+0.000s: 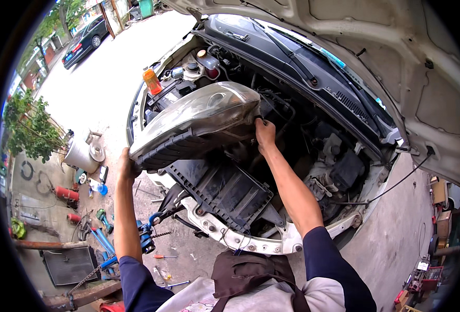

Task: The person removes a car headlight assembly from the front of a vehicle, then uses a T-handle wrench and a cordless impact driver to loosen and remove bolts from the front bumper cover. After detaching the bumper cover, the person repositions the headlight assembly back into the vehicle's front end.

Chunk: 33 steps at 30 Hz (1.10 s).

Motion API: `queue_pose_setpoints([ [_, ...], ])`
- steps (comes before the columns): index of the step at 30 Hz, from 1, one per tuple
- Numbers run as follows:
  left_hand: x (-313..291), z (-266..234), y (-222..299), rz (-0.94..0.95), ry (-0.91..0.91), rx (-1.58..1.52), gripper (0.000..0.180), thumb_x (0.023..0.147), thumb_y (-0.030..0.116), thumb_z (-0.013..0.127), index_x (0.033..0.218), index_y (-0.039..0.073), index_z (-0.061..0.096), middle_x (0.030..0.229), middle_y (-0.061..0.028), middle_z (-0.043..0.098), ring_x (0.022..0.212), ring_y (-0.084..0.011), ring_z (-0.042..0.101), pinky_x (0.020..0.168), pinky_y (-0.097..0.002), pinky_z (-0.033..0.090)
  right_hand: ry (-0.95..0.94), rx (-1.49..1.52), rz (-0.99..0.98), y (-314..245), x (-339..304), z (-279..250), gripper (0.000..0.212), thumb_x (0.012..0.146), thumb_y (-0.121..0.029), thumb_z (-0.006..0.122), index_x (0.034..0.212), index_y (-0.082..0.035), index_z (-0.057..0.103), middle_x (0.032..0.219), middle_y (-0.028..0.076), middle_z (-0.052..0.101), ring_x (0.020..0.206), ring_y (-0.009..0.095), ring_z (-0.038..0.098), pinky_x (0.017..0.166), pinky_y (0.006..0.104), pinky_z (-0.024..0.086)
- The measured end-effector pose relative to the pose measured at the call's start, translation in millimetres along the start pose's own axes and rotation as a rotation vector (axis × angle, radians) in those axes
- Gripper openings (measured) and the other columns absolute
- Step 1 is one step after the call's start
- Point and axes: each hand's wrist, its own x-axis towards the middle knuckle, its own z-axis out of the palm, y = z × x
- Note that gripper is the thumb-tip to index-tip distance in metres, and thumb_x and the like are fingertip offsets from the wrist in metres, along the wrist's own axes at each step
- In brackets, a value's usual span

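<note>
A large car headlight unit (199, 122), with a clear lens and a black ribbed underside, is held up over the open engine bay (292, 156) of a white car. My left hand (127, 165) grips the headlight's lower left corner. My right hand (264, 132) holds its right end, next to the engine. Below the headlight lies a black plastic panel (222, 190) on the bare front crossmember (271, 242), where the bumper is off.
The raised white hood (396, 57) hangs over the bay, its prop rod (391, 184) at the right. An orange bottle (152, 81) stands by the fender. Tools, a blue jack (105, 244), red cylinders (66, 193) and a radiator (71, 265) lie on the ground at left.
</note>
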Motion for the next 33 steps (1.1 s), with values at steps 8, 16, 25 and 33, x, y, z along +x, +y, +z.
queue_pose_setpoints([
  [8, -13, 24, 41, -0.108, 0.246, 0.369, 0.059, 0.090, 0.062, 0.045, 0.104, 0.006, 0.059, 0.080, -0.0058, 0.060, 0.070, -0.0202, 0.059, 0.070, -0.0376, 0.052, -0.036, -0.136, -0.004, 12, 29, 18, 0.039, 0.081, -0.031, 0.061, 0.076, 0.009, 0.063, 0.069, 0.013, 0.063, 0.068, 0.022, 0.061, 0.063, 0.0387, 0.045],
  [16, -47, 64, 61, 0.022, 0.224, 0.714, 0.092, 0.082, 0.080, 0.047, 0.139, 0.009, 0.045, 0.112, -0.0143, 0.060, 0.095, -0.0271, 0.064, 0.066, -0.0420, 0.056, -0.031, -0.141, 0.169, 32, 73, 42, 0.061, 0.081, -0.038, 0.064, 0.110, 0.016, 0.060, 0.108, 0.028, 0.067, 0.104, 0.037, 0.065, 0.083, 0.0399, 0.048],
  [25, -41, 68, 54, 0.080, 0.282, 0.951, 0.107, 0.080, 0.088, 0.034, 0.146, 0.004, 0.041, 0.132, -0.0228, 0.053, 0.101, -0.0302, 0.065, 0.066, -0.0418, 0.058, -0.027, -0.435, -0.082, 26, 3, -33, 0.069, 0.085, -0.046, 0.067, 0.126, 0.008, 0.052, 0.117, 0.029, 0.063, 0.115, 0.040, 0.059, 0.097, 0.0427, 0.047],
  [33, -43, 25, 41, 0.395, 0.238, 0.978, 0.088, 0.091, 0.075, 0.036, 0.153, 0.013, 0.032, 0.146, -0.0240, 0.043, 0.132, -0.0375, 0.045, 0.100, -0.0525, 0.038, 0.313, -0.949, -0.442, 41, -127, -274, 0.030, 0.083, -0.012, 0.063, 0.109, 0.002, 0.061, 0.106, 0.018, 0.063, 0.102, 0.035, 0.059, 0.088, 0.0461, 0.048],
])
